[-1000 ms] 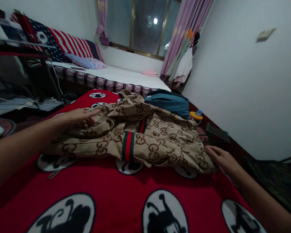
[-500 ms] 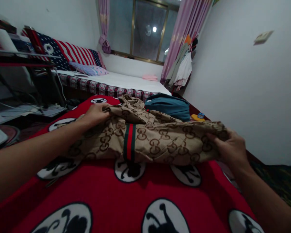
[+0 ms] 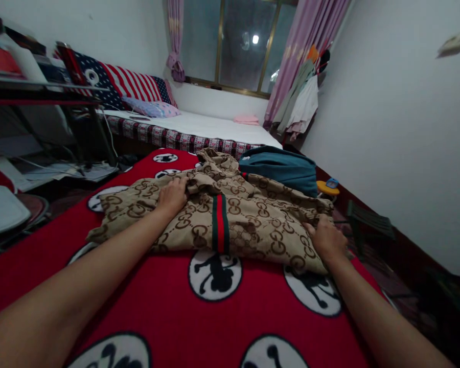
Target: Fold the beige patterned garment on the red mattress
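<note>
A tan jacket [image 3: 253, 225] with a brown letter pattern and a green-red-green stripe lies spread on the red blanket [image 3: 168, 317]. Its collar or hood end points away from me, toward the window. My left hand [image 3: 174, 196] is closed on the cloth left of the stripe, fingers curled into a fold. At the garment's right end, my right hand [image 3: 327, 237] pinches the edge between thumb and fingers. Just beyond the jacket sits a folded teal garment [image 3: 279, 167].
A bed with a white sheet [image 3: 214, 125] stands under the window. To the left are a cluttered desk [image 3: 42, 97] and a white-topped stool [image 3: 2, 210]. A yellow stool [image 3: 327, 189] and a dark folding stool [image 3: 370, 222] stand on the right, by the wall.
Both hands have come down, lowering the raised jacket cloth onto the blanket. My right hand has moved inward to the left; my left hand has shifted right. The view has turned slightly left.
</note>
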`<state>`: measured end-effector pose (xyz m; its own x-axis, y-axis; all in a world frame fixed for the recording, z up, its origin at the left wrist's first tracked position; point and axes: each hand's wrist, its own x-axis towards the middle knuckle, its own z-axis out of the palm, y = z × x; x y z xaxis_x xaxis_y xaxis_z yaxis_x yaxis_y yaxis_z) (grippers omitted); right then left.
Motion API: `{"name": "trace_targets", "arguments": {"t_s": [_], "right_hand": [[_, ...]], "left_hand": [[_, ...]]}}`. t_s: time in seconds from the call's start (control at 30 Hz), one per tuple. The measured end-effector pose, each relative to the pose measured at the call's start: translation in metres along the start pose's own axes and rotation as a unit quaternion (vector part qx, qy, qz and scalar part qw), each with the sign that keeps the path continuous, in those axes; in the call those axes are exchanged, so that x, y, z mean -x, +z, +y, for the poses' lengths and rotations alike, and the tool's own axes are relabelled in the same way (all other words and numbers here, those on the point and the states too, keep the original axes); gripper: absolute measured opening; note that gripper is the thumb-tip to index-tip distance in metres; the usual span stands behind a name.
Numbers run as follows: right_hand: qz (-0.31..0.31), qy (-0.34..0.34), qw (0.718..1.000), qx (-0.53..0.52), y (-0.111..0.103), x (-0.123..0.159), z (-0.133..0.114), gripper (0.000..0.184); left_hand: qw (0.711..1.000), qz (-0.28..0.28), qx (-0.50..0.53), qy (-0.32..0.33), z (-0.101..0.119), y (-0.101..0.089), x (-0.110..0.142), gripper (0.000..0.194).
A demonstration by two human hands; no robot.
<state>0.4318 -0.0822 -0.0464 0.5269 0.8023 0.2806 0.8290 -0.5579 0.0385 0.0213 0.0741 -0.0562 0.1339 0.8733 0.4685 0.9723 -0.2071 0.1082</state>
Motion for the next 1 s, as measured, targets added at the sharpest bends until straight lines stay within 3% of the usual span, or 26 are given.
{"name": "trace_targets", "arguments": {"t_s": [0.17,0.27,0.33,0.43,0.53,0.63,0.7,0.73,0.8,0.87,0.93,1.0], "right_hand": [[-0.012,-0.008,0.999,-0.029,-0.013,-0.004,0.008,0.046],[-0.03,0.016,0.998,-0.062,-0.018,-0.009,0.024,0.053],[-0.048,0.03,0.996,-0.066,-0.023,-0.01,0.033,0.057],[-0.067,-0.001,0.998,0.004,-0.041,-0.004,0.028,0.055],[0.056,-0.13,0.989,0.046,-0.078,0.007,-0.003,0.056],[0.203,-0.268,0.941,-0.034,-0.103,0.019,-0.038,0.057],[0.223,-0.282,0.932,-0.049,-0.093,0.028,-0.047,0.057],[0.202,-0.271,0.94,-0.04,-0.079,0.032,-0.046,0.057],[0.096,-0.231,0.968,-0.015,-0.042,0.04,-0.036,0.057],[-0.016,-0.216,0.976,-0.006,-0.006,0.043,-0.023,0.061],[-0.044,-0.213,0.976,0.001,0.017,0.041,-0.014,0.063],[-0.04,-0.217,0.975,0.006,0.023,0.039,-0.012,0.064]], "left_hand": [[0.985,0.12,0.094,0.077,0.002,-0.023,0.008,0.057],[0.962,0.133,0.163,0.176,0.01,-0.044,0.02,0.045],[0.943,0.1,0.217,0.232,0.022,-0.056,0.028,0.033],[0.914,-0.021,0.287,0.285,0.053,-0.066,0.034,0.036],[0.893,-0.122,0.291,0.321,0.091,-0.061,0.036,0.044],[0.892,-0.176,0.24,0.341,0.12,-0.047,0.04,0.059],[0.888,-0.206,0.198,0.361,0.129,-0.036,0.047,0.064],[0.883,-0.214,0.18,0.376,0.131,-0.031,0.051,0.063],[0.874,-0.215,0.16,0.405,0.131,-0.025,0.058,0.06],[0.868,-0.215,0.157,0.42,0.129,-0.023,0.062,0.059],[0.869,-0.211,0.162,0.418,0.128,-0.024,0.063,0.06],[0.874,-0.2,0.174,0.407,0.128,-0.024,0.063,0.058]]}}
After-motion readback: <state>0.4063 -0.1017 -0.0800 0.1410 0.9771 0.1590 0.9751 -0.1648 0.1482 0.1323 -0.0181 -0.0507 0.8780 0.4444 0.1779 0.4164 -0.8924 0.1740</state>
